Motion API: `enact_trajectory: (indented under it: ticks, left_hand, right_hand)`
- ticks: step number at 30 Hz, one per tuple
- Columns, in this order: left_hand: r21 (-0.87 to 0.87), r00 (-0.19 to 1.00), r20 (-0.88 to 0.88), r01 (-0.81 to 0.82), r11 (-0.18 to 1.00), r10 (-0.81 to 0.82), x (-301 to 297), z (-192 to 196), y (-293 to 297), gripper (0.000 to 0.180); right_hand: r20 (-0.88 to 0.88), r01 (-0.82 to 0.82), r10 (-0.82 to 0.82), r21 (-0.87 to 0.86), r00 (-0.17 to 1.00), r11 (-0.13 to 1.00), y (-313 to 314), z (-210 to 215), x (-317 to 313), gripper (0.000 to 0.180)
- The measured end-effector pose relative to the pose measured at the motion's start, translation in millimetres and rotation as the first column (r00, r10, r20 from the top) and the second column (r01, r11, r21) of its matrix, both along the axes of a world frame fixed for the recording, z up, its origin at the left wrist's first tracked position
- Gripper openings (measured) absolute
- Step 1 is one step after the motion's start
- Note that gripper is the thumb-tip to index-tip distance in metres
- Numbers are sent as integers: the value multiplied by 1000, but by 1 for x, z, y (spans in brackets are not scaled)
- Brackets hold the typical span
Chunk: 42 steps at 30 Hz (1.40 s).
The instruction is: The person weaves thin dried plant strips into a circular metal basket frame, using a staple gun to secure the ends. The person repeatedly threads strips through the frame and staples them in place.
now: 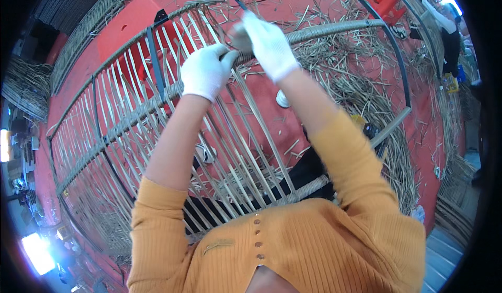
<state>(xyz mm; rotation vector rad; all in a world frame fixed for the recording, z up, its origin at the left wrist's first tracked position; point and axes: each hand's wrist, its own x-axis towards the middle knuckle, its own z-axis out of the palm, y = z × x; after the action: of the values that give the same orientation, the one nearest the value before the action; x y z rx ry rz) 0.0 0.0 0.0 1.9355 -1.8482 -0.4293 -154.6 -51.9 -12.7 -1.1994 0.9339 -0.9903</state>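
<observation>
White-gloved left hand (pixel 206 73) is pinching the wrapped crossbar (pixel 334 31) of a wicker-slat frame (pixel 156 65) spanning beneath both hands; right hand (pixel 266 44) is blurring, grip indeterminable. Binding is apparently occurring, the next turn requiring steady tension.

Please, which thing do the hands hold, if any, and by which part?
The left hand grips the wrapped bar about midway along; whether the right hand holds anything cannot be told.
</observation>
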Motion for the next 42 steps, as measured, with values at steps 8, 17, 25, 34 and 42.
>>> enact_trajectory:
  ticks: [8,17,25,34,42]
  left_hand:
    - [455,845,-526,376,808,-97,36,7,-37,38]
    - [420,837,-547,245,874,28,38,-4,-29,23]
    - [310,889,-454,221,925,-60,30,1,-23,30]
    - [-127,957,-214,170,977,-194,36,-9,-21,34]
    - [-60,940,-324,95,994,-109,34,-15,-26,30]
  right_hand:
    - [-575,-68,-273,-501,771,863,63,-61,-2,31]
    - [-902,-322,-159,-302,401,897,-2,49,32,37]
    - [-203,654,-958,-700,203,287,196,-56,-285,27]
    - [-895,719,-440,-257,75,646,229,-254,-450,92]
    - [-588,863,-641,237,493,446,275,-53,-425,3]
